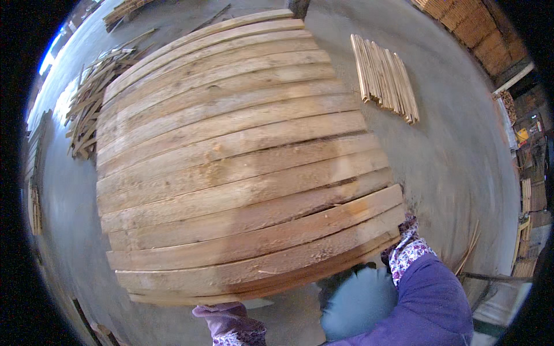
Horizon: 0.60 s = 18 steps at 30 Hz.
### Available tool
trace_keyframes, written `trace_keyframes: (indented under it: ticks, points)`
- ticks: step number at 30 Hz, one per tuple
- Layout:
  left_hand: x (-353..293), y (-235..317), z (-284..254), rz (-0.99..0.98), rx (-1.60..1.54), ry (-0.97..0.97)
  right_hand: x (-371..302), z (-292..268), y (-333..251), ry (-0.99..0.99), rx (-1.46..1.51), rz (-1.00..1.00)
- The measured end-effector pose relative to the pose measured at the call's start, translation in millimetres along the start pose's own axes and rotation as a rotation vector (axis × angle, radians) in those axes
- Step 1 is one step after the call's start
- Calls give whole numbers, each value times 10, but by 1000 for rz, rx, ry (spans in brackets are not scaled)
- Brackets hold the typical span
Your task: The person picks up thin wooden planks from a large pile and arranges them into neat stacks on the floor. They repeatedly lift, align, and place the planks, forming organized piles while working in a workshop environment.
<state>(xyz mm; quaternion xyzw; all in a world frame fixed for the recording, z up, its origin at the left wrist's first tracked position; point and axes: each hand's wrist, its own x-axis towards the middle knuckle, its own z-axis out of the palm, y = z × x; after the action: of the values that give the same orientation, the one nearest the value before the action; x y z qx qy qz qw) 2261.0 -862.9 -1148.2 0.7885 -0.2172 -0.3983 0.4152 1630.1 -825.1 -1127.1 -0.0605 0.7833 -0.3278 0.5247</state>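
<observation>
A wide stack of pale sawn wooden planks [242, 155] fills the middle of the head view, its boards laid side by side. My left hand [222, 316], in a mauve covering with a floral cuff, is at the stack's near edge, left of centre. Its fingers are blurred and partly hidden by the wood. At the near right corner my right hand [392, 252] is close against the plank ends. Only a dark part of it shows beyond the floral cuff [411, 256], and its fingers are hidden. Whether either hand grips a plank cannot be made out.
Bundled narrow wooden strips [385, 78] lie on the grey floor beyond the stack's right side. A loose heap of wood offcuts [95, 101] is at the far left. Stacked timber [473, 29] stands at the upper right. Thin sticks [470, 248] lie right of my sleeve.
</observation>
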Motion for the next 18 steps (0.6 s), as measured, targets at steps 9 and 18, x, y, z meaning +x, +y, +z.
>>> trace_keyframes:
  ticks: [9, 18]
  points:
    - [204, 240, -89, -3, 31, -43, 4, 562, -387, 1, -47, -28]
    - [11, -15, -191, 40, 28, 16, 402, 662, -525, -102, -71, -131]
